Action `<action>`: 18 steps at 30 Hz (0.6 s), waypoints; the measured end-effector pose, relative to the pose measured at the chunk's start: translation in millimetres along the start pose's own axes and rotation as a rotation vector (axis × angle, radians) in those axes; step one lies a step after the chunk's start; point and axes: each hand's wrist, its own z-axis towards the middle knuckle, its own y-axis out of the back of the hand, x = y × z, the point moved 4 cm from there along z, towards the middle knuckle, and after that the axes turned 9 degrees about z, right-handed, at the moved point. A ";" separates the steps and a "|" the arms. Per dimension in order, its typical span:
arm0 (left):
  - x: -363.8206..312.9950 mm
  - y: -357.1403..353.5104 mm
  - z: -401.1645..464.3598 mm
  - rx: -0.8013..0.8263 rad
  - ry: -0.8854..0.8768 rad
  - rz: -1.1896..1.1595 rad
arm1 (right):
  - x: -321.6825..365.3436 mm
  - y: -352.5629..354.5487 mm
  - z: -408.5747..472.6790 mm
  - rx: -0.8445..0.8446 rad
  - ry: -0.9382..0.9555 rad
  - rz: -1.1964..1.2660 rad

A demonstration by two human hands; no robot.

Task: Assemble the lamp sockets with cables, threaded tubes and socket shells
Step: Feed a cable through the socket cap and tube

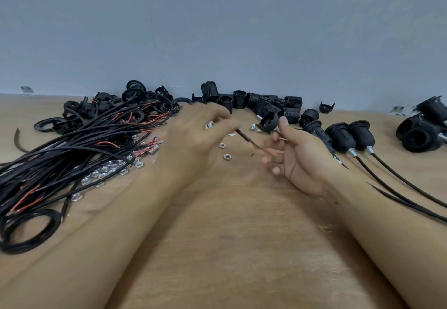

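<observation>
Left hand [193,134] pinches a cable [244,138] above the surface [229,236]; right hand [297,153] pinches a socket cap [268,122] just beside its stripped end. Frayed red strands could likely splay and miss the cap's hole.

A single wide-angle head camera looks forward and down from above the near edge of the counter [232,248], facing the grey wall [217,30] that rises behind the counter's far edge. It sits close: both forearms enter from the bottom corners and the hands meet near the frame's centre, just short of that wall. The lens bends the counter's far edge into a curve.
</observation>
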 end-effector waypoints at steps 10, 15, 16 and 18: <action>-1.3 -21.0 -18.3 0.309 0.345 -0.274 | 2.6 3.6 1.0 -0.119 0.067 -0.036; -13.4 -31.0 -24.1 0.726 0.306 -0.187 | 13.2 18.1 3.8 -0.354 0.224 0.036; -14.7 -33.5 -26.0 0.789 0.303 -0.195 | 14.4 19.8 3.9 -0.367 0.249 0.057; -16.1 -34.4 -24.7 0.838 0.283 -0.251 | 15.4 20.4 4.4 -0.376 0.278 0.079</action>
